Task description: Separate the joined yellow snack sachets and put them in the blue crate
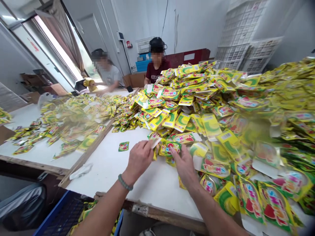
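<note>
My left hand (139,159), with a green bead bracelet on the wrist, pinches the white edge of a small yellow-green packet (169,148). My right hand (184,166) holds the same packet from its right side, fingers curled over it. Both hands hover just above the white table (115,170), at the near edge of a huge heap of yellow and green packets (221,108) that covers the table's right half. One small green packet (123,146) lies alone on the table to the left of my hands.
A second white table (29,154) at left carries more scattered packets. Two people (157,65) sit at the far end. A blue crate (59,213) with packets stands below the table's front edge. White crates (246,36) are stacked at back right.
</note>
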Tool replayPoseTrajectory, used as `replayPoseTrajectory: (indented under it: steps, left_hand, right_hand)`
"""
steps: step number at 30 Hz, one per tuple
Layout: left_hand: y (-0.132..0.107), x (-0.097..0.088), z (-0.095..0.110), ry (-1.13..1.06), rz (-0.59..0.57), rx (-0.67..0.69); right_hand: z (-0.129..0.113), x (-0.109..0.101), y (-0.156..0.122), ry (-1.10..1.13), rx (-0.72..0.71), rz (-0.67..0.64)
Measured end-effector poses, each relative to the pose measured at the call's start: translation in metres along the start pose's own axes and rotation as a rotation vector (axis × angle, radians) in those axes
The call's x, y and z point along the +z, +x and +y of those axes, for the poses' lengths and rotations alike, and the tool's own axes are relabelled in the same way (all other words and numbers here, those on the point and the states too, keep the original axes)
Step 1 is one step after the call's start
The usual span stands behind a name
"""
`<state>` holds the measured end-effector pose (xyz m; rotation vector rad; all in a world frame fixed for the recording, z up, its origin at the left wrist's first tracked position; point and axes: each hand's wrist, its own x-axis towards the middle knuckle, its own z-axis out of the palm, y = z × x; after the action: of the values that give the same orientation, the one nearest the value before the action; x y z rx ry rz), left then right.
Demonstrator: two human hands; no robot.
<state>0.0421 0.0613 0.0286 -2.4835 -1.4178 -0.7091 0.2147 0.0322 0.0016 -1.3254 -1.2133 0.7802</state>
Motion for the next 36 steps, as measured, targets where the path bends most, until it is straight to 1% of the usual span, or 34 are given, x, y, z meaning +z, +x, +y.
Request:
replayPoseTrajectory:
  steps: [1,3,6,9,13,14,16,18,20,22,24,26,28,30,31,33,36]
  left_hand:
    - [-0.014,-0.003,0.002,0.015,-0.034,-0.045]
    - [-0.037,-0.005,0.007,-0.001,-0.14,-0.121]
    - [-0.056,-0.006,0.004,-0.146,-0.274,-0.203]
    - [-0.057,-0.007,-0.014,-0.254,-0.346,-0.224]
    - [-0.049,-0.007,-0.039,-0.231,-0.568,-0.257]
    - [-0.048,-0.007,-0.042,-0.205,-0.597,-0.273]
    - [-0.047,-0.008,-0.046,-0.168,-0.593,-0.331]
    - [-0.05,-0.011,-0.047,-0.185,-0.541,-0.421]
    - [-0.055,-0.016,-0.045,-0.259,-0.464,-0.516]
    - [-0.06,-0.021,-0.04,-0.397,-0.384,-0.591]
    - [-0.064,-0.024,-0.033,-0.592,-0.324,-0.641]
    - [-0.066,-0.023,-0.024,-0.815,-0.294,-0.666]
    - [-0.068,-0.02,-0.015,-1.037,-0.276,-0.699]
    - [-0.069,-0.017,-0.008,-1.203,-0.262,-0.763]
    - [-0.07,-0.016,-0.005,-1.252,-0.254,-0.8]
    - [-0.072,-0.015,-0.001,-1.283,-0.25,-0.854]
    - [-0.077,-0.015,0.002,-1.257,-0.269,-0.877]
  right_hand:
    - [0.001,0.003,-0.002,-0.011,0.042,-0.008]
    - [0.003,0.009,-0.005,-0.09,0.111,-0.039]
    - [0.007,0.016,-0.009,-0.223,0.158,-0.076]
    - [0.009,0.02,-0.009,-0.311,0.142,-0.08]
    - [0.012,0.023,-0.009,-0.342,0.057,-0.091]
    - [0.013,0.023,-0.009,-0.338,0.04,-0.09]
    - [0.014,0.023,-0.008,-0.317,0.025,-0.09]
    - [0.014,0.021,-0.007,-0.277,0.033,-0.087]
    - [0.013,0.019,-0.006,-0.182,0.051,-0.092]
    - [0.01,0.017,-0.005,0.005,0.098,-0.127]
    - [0.007,0.017,-0.003,0.216,0.148,-0.158]
    - [0.004,0.018,-0.003,0.327,0.134,-0.177]
    - [0.003,0.018,-0.003,0.277,0.047,-0.237]
    - [0.003,0.015,-0.004,0.11,-0.02,-0.348]
    - [0.003,0.014,-0.005,0.016,-0.034,-0.4]
    - [0.003,0.011,-0.006,-0.124,-0.047,-0.469]
    - [0.002,0.011,-0.01,-0.181,-0.138,-0.539]
